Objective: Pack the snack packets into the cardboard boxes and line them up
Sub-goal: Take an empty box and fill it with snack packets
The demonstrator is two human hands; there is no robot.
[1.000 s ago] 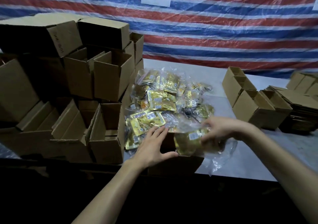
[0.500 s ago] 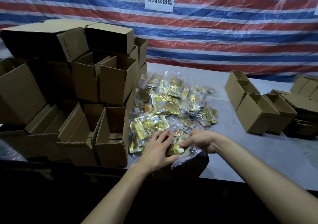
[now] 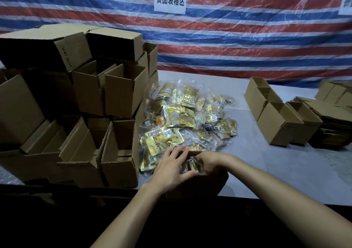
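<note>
Head view: open cardboard box [image 3: 200, 187] sits at the near edge of the worktop [image 3: 257, 167], both hands on its mouth.

- left hand [image 3: 171, 168]: fingers spread, lying flat over the box's left/far rim, thumb against a gold packet [image 3: 191, 165] that stands in the opening.
- right hand [image 3: 212, 164]: knuckles up, fingers curled down into the box with the tips hidden. Can't tell whether it pinches the packet or only presses it down.
- pile of snack packets [image 3: 181, 118]: directly beyond the box, away from the person. Its near edge is just at the left fingertips.

Relation that matters: supply lies straight ahead of the box, slightly left of centre. The left hand is nearer the pile and the right is nearer the box interior, so my guess is left reaches forward and right seats.

The box's long axis is unclear because hands and shadow cover it.

Stacked empty boxes [image 3: 118, 152] stand just beside it on the left. A row of boxes [image 3: 280, 127] stands well apart on the right, running away from the person, likely the line-up spot.
</note>
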